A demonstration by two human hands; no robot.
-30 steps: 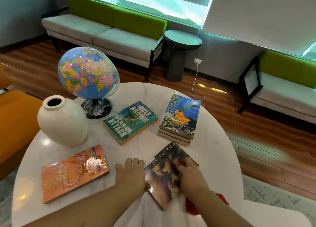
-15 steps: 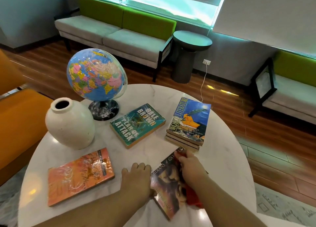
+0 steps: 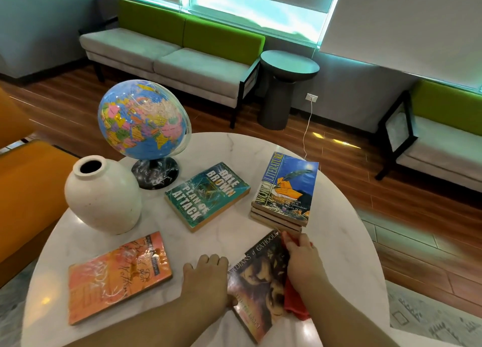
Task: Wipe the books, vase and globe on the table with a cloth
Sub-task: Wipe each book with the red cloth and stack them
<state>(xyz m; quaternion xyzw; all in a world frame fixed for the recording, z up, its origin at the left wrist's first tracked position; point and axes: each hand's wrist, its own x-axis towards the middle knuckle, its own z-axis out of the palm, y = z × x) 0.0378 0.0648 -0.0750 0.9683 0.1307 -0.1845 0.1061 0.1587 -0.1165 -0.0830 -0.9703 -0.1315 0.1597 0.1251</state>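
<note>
Your right hand (image 3: 303,262) is clamping red cloth (image 3: 296,303) onto dark book (image 3: 257,281); left hand (image 3: 206,281) is bracing its edge, grip unclear. You are risking nudging the adjacent book stack (image 3: 285,190).

You're in a lounge/waiting area: long grey-cushioned bench w/ green backrest (image 3: 177,51) under window (image 3: 255,4) w/ roller blinds, 2nd matching seat (image 3: 443,140) at right, dark round pedestal side table (image 3: 287,85) btwn them, wood-plank floor (image 3: 391,190), orange seat (image 3: 26,190) by left edge of round white marble table (image 3: 339,242).
</note>
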